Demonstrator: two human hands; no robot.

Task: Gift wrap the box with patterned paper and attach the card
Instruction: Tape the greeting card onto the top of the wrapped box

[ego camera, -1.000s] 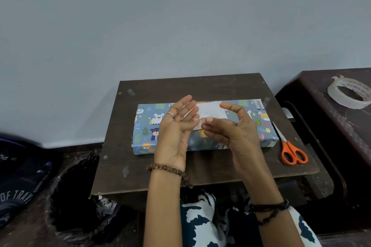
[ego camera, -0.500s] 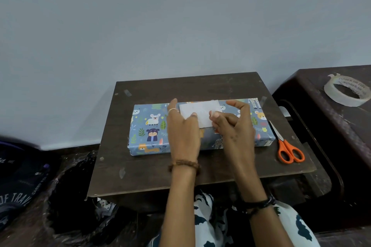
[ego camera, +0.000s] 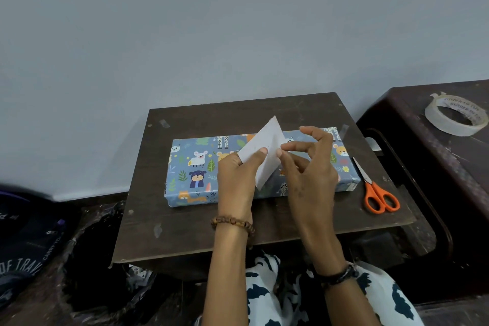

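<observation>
A box wrapped in blue animal-print paper [ego camera: 195, 167] lies flat on a dark wooden board [ego camera: 211, 225]. Above its middle I hold a white card [ego camera: 267, 148], lifted off the box and tilted on a corner. My left hand [ego camera: 235, 185] pinches the card's lower left edge between thumb and fingers. My right hand [ego camera: 309, 174] pinches its right edge with thumb and forefinger, the other fingers spread. The hands hide the middle part of the box.
Orange-handled scissors [ego camera: 378, 196] lie on the board right of the box. A roll of clear tape [ego camera: 455, 116] sits on a dark stool at the far right. Small tape bits stick to the board. A dark bag [ego camera: 23, 254] lies at the left. A wall stands behind.
The card lay flat on the box under both hands before. Now it is lifted off the box and turned up on a corner, held between both hands.
</observation>
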